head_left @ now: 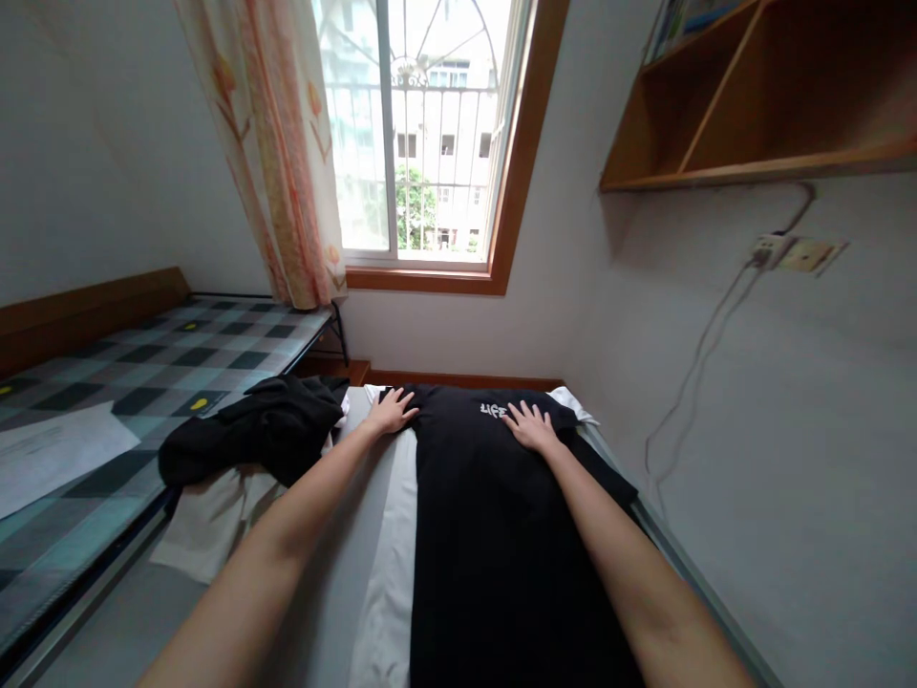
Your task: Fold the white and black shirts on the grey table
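A black garment (494, 516) with small white lettering near its far end lies spread on a light grey surface (344, 573). White cloth (391, 545) shows from under its left side and at its far corners. My left hand (392, 411) rests flat on the garment's far left part, fingers spread and holding nothing. Beside the white lettering, my right hand (530, 426) lies flat on the black fabric with its fingers apart, also holding nothing.
Left of the grey surface is a bed with a checkered mattress (236, 334) and a white paper (64, 454). A crumpled black cloth (265, 425) lies over beige cloth (215, 521). Ahead are a curtain (279, 153) and a window; a wooden shelf (759, 172) and cable are right.
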A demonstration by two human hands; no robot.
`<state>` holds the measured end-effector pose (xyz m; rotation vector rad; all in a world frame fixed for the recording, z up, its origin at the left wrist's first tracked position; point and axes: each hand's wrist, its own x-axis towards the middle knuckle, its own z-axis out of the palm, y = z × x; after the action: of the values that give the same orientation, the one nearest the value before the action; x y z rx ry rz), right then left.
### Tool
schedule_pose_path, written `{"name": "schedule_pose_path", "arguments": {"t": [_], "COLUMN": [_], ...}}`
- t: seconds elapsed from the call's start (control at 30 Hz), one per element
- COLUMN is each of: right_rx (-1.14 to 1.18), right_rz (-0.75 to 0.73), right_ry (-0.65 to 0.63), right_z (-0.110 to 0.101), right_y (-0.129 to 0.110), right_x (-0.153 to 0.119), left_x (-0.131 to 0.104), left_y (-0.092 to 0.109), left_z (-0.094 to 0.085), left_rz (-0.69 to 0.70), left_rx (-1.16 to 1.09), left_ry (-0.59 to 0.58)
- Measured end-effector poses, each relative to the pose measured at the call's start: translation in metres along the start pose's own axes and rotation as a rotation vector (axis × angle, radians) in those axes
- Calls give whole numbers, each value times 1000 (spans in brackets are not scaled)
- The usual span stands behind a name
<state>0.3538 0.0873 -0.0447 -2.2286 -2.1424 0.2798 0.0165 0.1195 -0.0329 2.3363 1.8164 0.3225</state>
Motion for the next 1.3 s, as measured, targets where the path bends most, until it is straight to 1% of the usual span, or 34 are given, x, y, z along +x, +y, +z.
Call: {"name": "schedule_pose_path", "arguments": {"t": [0.03, 0.1, 0.13, 0.2, 0.23, 0.3, 0.37, 0.47, 0.57, 0.7, 0.83, 0.93, 1.0, 1.1, 1.17, 1.23, 1.3], "right_rx": [-25, -47, -46, -40, -41, -45, -42, -25, -23, -27, -27, -29, -33, -24, -11, -11, -28], "right_rz": [-14, -45, -50, -51, -51, -48, -46, -42, -46, -42, -46, -48, -48, -63, -90, -118, -134], "right_ry": [23, 100, 135, 187, 202, 222, 239, 264, 270, 282, 294, 302, 293, 272, 280, 265, 207], "right_z": [8, 17, 20, 23, 24, 29, 33, 36, 35, 34, 36, 36, 33, 24, 18, 17, 22], "right_y": [5, 14, 18, 23, 25, 27, 28, 26, 25, 25, 25, 25, 25, 22, 19, 14, 10], "right_x": [-5, -13, -16, -22, -25, -30, -33, -36, -36, -36, -38, -38, -38, -37, -37, -40, -43], "left_x": [-5, -10, -10, -9, -8, -7, -7, -4, 7, 24, 29, 27, 29, 39, 48, 54, 53], "left_y": [-4, -12, -16, -23, -27, -34, -38, -36, -27, -18, -18, -21, -22, -24, -26, -30, -36], "left_z": [6, 9, 9, 5, 3, 0, -2, -3, -4, -11, -21, -29, -35, -44, -47, -44, -33], "left_rz": [12, -2, -41, -173, -246, -349, -381, -400, -413, -388, -365, -358, -334, -284, -282, -309, -339], "left_rx": [10, 27, 34, 46, 51, 52, 15, -227, -466, -672, -879, -973, -1020, -1076, -1085, -1060, -1009], "left_ry": [17, 95, 153, 248, 265, 246, 224, 269, 296, 246, 152, 106, 105, 141, 204, 275, 311]}}
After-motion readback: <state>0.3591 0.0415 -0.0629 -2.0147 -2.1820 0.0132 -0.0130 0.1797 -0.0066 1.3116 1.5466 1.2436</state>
